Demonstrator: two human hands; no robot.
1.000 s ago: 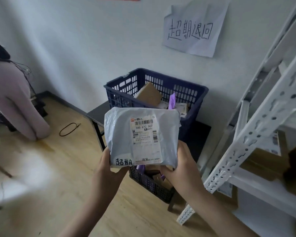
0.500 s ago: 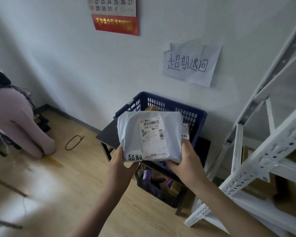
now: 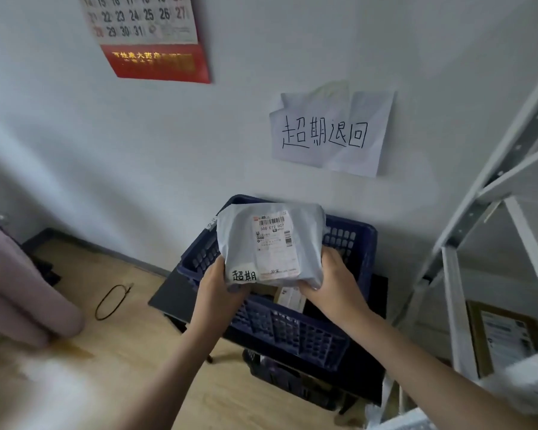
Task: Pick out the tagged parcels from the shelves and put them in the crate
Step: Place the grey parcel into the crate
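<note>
While both hands, left point(image 3: 218, 287) and right point(image 3: 334, 279), grip the parcel point(image 3: 271, 243) over the crate point(image 3: 292, 330) at centre frame, an uneven release might tip it over the rim.

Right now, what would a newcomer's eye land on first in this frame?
The grey parcel at centre, handwritten tag at its lower corner, gripped by the left hand and right hand over the blue crate. Above it, a handwritten paper sign is stuck on the wall, right of a red calendar.

White wall point(image 3: 75, 135) with calendar point(image 3: 149, 38); wooden floor point(image 3: 90, 367); white metal shelving point(image 3: 485, 212).
</note>
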